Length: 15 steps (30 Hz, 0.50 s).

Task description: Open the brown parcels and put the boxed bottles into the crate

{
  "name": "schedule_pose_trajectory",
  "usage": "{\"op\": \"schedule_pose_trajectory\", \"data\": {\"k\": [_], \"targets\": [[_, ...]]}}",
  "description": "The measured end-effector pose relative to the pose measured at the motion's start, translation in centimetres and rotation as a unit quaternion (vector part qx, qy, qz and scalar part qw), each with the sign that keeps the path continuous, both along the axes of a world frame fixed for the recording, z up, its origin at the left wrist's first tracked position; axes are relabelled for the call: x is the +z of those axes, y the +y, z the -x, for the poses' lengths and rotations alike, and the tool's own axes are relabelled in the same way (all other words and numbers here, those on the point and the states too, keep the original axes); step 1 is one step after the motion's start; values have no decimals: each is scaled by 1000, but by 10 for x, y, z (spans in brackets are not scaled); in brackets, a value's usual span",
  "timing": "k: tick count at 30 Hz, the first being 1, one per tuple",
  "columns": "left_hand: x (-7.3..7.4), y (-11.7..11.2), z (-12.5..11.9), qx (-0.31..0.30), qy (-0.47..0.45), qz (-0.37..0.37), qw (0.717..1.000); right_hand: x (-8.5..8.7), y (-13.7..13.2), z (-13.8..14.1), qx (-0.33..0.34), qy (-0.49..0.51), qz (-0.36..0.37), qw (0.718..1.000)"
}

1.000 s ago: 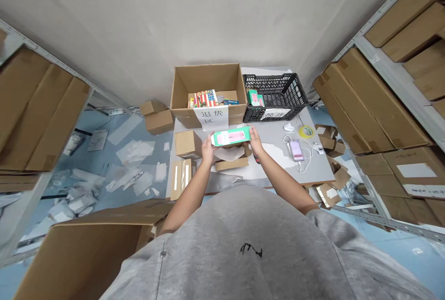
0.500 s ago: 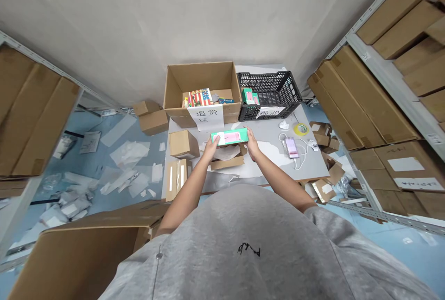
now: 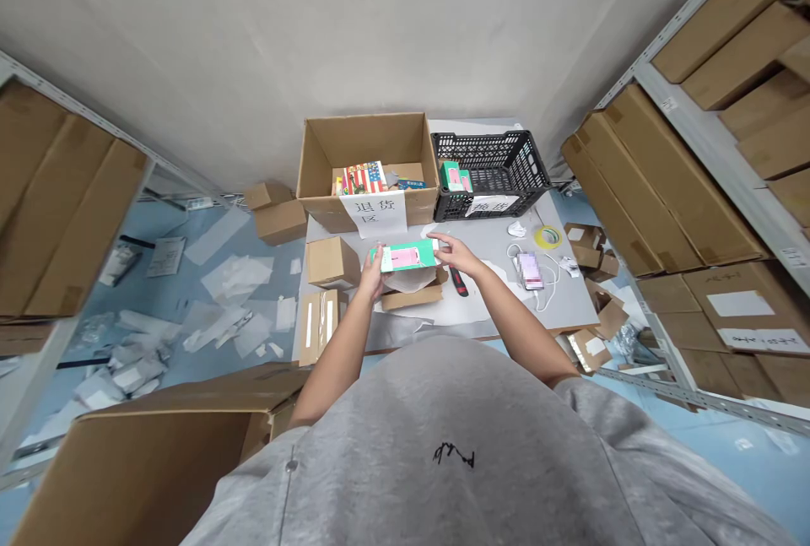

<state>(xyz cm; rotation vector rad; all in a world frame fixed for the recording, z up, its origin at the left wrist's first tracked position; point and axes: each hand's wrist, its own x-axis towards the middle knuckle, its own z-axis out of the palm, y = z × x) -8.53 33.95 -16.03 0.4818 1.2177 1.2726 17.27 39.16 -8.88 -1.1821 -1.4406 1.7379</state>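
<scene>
My left hand grips the left end of a green and white retail box with a pink picture on its face, held flat above the table. My right hand is just off the box's right end, fingers spread, and may be brushing it. Below that hand lies a box cutter with a red and black handle. Under the green box sits a low cardboard carton with crumpled tissue paper in it. A smartphone with a white cable lies to the right, its screen blurred.
Behind the hands stand a cardboard box holding colourful packages and a black plastic crate holding green boxes. Small cartons and a tape roll lie around the grey table. Carton-filled metal shelves flank it; paper scraps litter the floor.
The green box has shifted left and is now held at its left end only. My right hand has come off the box and moved right, showing the box cutter.
</scene>
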Motion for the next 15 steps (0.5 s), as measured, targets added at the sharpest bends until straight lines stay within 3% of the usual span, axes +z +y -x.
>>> {"op": "schedule_pose_trajectory", "data": {"k": [4,8,12,15], "targets": [[-5,-2,-4,12,-3,13,1000,9,1,-3,17,-60,-61,996],[-3,0,-8,21,-7,15,1000,12,-1,-3,-18,-76,-113,991],[0,3,-11,38,-36,20,998,9,4,-9,-85,-10,-110,990],[1,4,-13,46,-61,25,997,11,10,-17,-96,30,-108,989]]}}
